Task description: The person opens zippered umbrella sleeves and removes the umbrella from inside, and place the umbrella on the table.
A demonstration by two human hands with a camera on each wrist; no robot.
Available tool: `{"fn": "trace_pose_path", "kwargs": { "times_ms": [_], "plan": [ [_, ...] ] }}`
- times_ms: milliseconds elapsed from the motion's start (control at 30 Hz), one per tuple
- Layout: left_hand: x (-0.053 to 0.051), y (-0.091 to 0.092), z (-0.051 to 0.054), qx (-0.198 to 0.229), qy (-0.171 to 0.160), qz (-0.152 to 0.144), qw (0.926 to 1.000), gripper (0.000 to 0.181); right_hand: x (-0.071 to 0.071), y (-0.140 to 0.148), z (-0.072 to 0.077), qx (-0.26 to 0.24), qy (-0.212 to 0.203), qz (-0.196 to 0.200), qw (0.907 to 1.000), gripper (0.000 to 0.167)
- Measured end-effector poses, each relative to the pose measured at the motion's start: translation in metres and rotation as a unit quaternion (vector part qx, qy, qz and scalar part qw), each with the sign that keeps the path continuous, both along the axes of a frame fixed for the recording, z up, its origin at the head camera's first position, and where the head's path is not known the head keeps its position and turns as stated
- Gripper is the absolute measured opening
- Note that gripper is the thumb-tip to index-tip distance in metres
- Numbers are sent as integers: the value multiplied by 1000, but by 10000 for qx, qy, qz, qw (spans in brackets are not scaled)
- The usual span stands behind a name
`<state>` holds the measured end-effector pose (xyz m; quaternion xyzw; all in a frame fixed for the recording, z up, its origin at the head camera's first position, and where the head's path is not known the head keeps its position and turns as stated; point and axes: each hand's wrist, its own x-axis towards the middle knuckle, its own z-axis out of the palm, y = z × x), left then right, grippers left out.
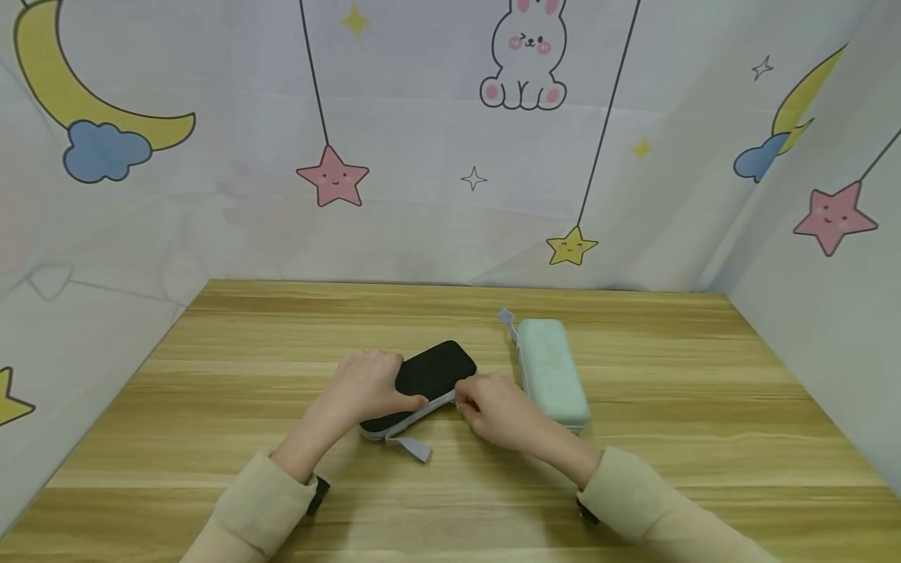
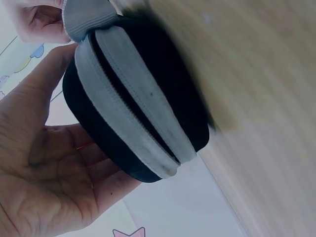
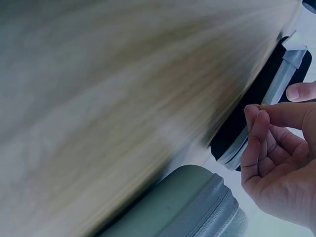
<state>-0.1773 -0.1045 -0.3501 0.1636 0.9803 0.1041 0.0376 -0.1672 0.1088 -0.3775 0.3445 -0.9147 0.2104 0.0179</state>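
Lying slantwise on the bench (image 1: 450, 508), left of a mint-green zip case (image 1: 552, 371), a black zip case (image 1: 439, 367) is held by the left hand (image 1: 366, 387), fingers curled over the far side, thumb on the near side. Near its right end, the grey zipper (image 1: 438, 403) is pinched by the right hand (image 1: 500, 410), thumb meeting fingertips.

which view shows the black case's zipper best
Left wrist: it shows the zipper of the black case close up, dark seam included. Head shows only a thin grey strip; right wrist shows it smaller, partly hidden by the right hand.
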Motion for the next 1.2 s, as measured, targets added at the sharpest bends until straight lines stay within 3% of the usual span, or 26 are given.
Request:
{"fn": "trace_pose_path", "kwargs": {
  "times_ms": [1200],
  "plan": [
    [0, 0, -1, -17, 30, -13, 10000, 48, 2, -16, 0, 82, -396, 508, 9979, 15]
  ]
}}
